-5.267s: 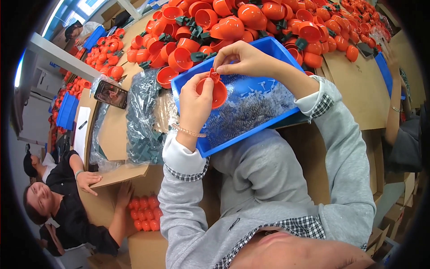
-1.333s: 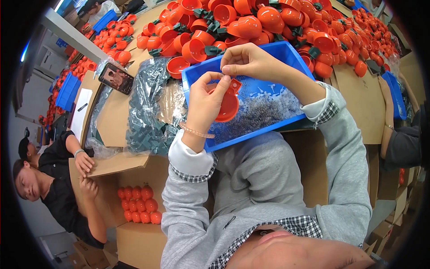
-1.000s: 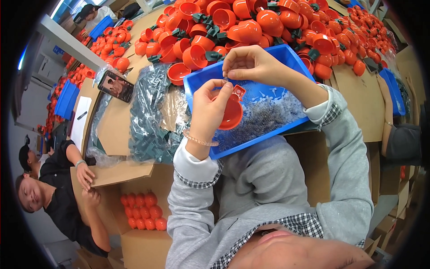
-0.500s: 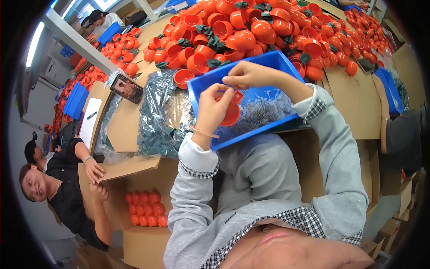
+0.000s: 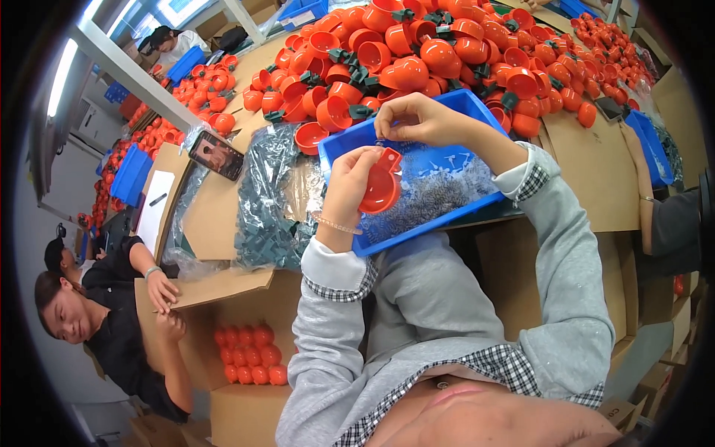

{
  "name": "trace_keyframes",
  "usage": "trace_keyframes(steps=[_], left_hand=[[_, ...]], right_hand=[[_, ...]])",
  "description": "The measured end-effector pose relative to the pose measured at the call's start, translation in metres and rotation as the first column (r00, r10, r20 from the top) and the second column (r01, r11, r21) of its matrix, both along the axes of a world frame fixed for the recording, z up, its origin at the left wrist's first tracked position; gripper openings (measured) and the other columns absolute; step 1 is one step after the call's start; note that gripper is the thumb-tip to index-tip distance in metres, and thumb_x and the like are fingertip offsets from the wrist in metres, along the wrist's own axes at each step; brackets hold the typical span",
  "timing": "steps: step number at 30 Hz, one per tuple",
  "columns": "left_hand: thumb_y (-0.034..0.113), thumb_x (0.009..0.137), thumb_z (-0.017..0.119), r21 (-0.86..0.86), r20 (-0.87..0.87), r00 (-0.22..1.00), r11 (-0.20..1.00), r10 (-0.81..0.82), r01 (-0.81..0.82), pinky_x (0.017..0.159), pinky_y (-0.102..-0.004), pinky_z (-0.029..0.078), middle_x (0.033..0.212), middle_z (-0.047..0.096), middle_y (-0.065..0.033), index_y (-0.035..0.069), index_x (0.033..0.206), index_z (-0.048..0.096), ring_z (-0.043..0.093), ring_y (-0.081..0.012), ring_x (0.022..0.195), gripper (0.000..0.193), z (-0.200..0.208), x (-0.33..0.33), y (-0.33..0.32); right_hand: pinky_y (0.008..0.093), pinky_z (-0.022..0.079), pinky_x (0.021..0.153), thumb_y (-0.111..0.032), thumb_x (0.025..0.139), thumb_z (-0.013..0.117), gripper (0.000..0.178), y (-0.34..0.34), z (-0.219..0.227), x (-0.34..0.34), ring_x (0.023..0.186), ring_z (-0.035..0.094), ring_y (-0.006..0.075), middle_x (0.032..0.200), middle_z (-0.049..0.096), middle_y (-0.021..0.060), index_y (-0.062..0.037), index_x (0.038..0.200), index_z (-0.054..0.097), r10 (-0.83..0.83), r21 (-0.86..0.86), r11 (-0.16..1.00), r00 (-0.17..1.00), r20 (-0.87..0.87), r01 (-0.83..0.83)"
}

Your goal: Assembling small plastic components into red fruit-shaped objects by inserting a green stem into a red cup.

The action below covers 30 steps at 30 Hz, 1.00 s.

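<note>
My left hand point(image 5: 347, 185) is closed on a red plastic cup-shaped part point(image 5: 381, 188), its hollow side facing up and a small holed tab at its top. Just above that tab, my right hand point(image 5: 417, 119) pinches a tiny grey piece point(image 5: 380, 141) that looks like a spring. Both hands are over a blue bin point(image 5: 447, 214). Inside the bin lie many small metal springs point(image 5: 428, 203) and white plastic pins point(image 5: 456, 161).
A large heap of red cup parts with dark green clips point(image 5: 439, 59) covers the far table. Bagged green parts point(image 5: 268, 201) and a phone point(image 5: 216, 154) lie to the left. Red pieces point(image 5: 249, 356) sit in a carton beside a co-worker point(image 5: 119, 320).
My right hand has moved slightly away from the left. The red part in my left hand has turned, so its tab and hollow show more. The co-worker's head has turned.
</note>
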<state>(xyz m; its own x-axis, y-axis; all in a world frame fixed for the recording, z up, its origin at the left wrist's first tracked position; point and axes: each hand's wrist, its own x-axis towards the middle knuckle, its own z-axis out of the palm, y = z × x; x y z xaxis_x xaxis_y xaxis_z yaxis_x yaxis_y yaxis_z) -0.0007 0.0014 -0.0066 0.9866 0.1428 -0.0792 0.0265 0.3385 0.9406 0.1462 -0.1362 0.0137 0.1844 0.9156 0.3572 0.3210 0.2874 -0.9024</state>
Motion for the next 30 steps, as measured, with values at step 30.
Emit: trace_keyframes(steps=[30], left_hand=[[0.014, 0.090, 0.048, 0.160, -0.029, 0.981, 0.970, 0.190, -0.183, 0.076, -0.0240, 0.049, 0.101, 0.062, -0.0104, -0.003, 0.113, 0.056, 0.061, -0.0143, 0.088, 0.029, -0.012, 0.011, 0.004]], right_hand=[[0.0274, 0.048, 0.065, -0.005, 0.076, 0.066, 0.012, -0.001, 0.007, -0.018, 0.070, 0.061, 0.0164, 0.077, 0.063, 0.0082, -0.0008, 0.086, 0.062, -0.311, 0.161, 0.950, 0.781, 0.542, 0.267]])
